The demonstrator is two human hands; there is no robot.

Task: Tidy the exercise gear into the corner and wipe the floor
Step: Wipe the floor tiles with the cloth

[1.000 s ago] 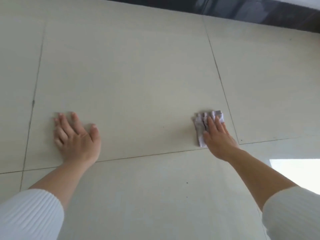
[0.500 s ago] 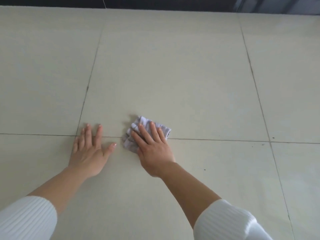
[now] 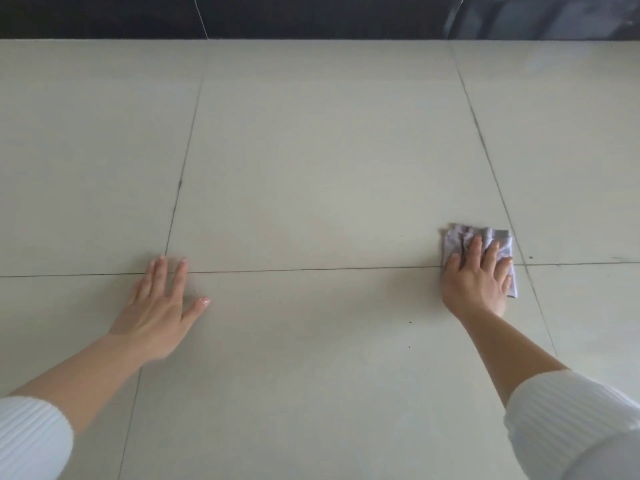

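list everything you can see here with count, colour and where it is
cloth: one, pale grey, crumpled on the floor at right, under the right hand
floor tiles: several, cream, dark joints, most of the view
wall: one, black, along the far edge
specks: a few, dark, between the hands
sleeves: two, white ribbed, bottom corners
left hand: one, flat on bare tile
right hand: one, pressing the cloth, fingers straight

Floor [image 3: 311, 161], viewed from above. Left grip [image 3: 156, 313] lies flat on the floor at left, fingertips crossing a transverse tile joint [image 3: 311, 270]. Right grip [image 3: 474, 282], well apart at right, rests on a cloth [image 3: 457, 239] that lies on the floor across the same joint. A wall [image 3: 311, 15] stands behind, at the floor's far edge.
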